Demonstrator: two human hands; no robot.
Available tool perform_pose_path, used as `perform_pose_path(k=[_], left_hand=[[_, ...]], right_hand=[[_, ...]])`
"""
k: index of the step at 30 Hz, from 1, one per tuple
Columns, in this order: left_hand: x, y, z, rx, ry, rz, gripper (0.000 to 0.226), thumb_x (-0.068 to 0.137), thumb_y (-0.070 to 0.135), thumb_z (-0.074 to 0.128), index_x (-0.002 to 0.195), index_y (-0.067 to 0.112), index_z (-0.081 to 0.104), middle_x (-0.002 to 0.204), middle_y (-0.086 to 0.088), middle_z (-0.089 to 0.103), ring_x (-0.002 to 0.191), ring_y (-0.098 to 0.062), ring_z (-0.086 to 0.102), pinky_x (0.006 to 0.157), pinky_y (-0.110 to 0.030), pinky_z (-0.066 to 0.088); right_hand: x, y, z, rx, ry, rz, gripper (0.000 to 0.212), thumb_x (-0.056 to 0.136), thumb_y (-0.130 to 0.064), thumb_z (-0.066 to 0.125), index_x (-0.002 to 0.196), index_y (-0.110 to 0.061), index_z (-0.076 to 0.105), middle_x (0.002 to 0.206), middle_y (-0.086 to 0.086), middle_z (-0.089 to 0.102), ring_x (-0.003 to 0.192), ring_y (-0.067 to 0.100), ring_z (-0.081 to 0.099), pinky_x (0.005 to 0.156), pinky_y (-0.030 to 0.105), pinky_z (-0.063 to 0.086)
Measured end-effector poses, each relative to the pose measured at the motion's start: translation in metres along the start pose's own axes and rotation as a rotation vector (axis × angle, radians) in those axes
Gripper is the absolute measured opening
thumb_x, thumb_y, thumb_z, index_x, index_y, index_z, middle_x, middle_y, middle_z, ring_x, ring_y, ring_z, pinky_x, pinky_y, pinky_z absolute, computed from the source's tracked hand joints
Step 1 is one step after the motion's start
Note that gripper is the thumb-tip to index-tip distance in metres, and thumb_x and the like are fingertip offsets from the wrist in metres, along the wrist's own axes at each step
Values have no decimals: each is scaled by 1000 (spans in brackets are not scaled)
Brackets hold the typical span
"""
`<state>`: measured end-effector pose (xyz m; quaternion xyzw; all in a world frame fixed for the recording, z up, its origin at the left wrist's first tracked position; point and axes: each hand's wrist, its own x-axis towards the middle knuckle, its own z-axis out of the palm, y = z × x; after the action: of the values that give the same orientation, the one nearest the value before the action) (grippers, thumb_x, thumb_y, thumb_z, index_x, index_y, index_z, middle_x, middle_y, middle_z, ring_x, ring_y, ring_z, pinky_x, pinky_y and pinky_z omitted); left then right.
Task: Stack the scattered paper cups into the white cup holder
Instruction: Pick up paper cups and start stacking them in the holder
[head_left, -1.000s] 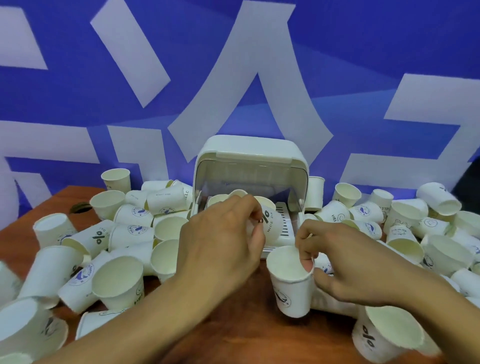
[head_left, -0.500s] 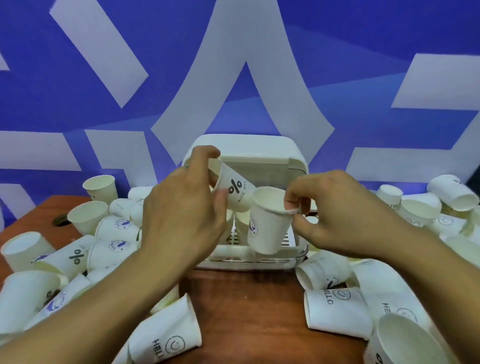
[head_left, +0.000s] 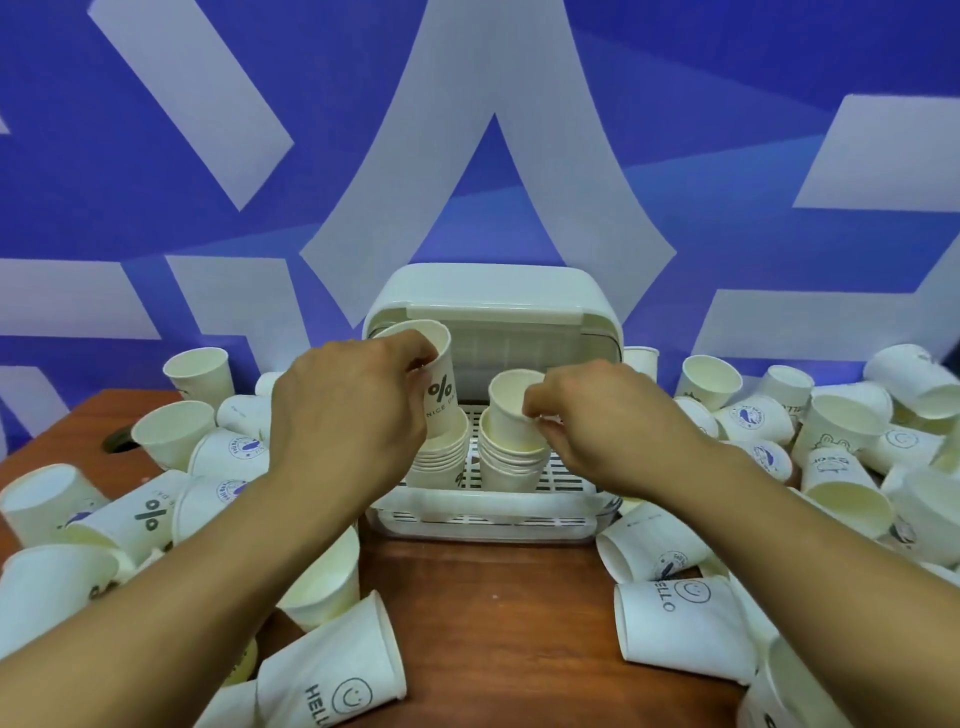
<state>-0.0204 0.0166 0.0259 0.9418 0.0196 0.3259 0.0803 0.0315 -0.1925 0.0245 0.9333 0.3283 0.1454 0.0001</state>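
The white cup holder (head_left: 498, 306) stands at the table's middle with its lid raised. Two stacks of paper cups stand inside it, a left stack (head_left: 440, 457) and a right stack (head_left: 511, 465). My left hand (head_left: 348, 415) grips a cup printed with a percent sign (head_left: 440, 384), its base sunk into the left stack. My right hand (head_left: 613, 421) pinches the rim of a plain cup (head_left: 511, 410), which sits in the top of the right stack. Both cups are upright.
Several loose paper cups lie and stand on both sides of the wooden table (head_left: 493, 613), some printed "HELLO" (head_left: 332, 680). A blue and white wall rises behind the holder. A dark round hole (head_left: 120, 441) sits at the table's far left.
Both hands moved forward and down from above the holder's front. The two held cups went from mid-air into the tops of the two stacks inside the holder.
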Motion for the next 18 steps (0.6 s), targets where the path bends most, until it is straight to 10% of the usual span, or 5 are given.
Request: perform_pose_path(k=[18], left_hand=[[-12,-2,39,164,-213,124,25,96,38,46,104,37,69,85,-6,65,81,-35,60,59,-31,33]], right_hand=[[-1,-15,31,36,-74,-19,12,83,-11,54,82,-17,64,81,1,54,75,25,57,62,40,51]])
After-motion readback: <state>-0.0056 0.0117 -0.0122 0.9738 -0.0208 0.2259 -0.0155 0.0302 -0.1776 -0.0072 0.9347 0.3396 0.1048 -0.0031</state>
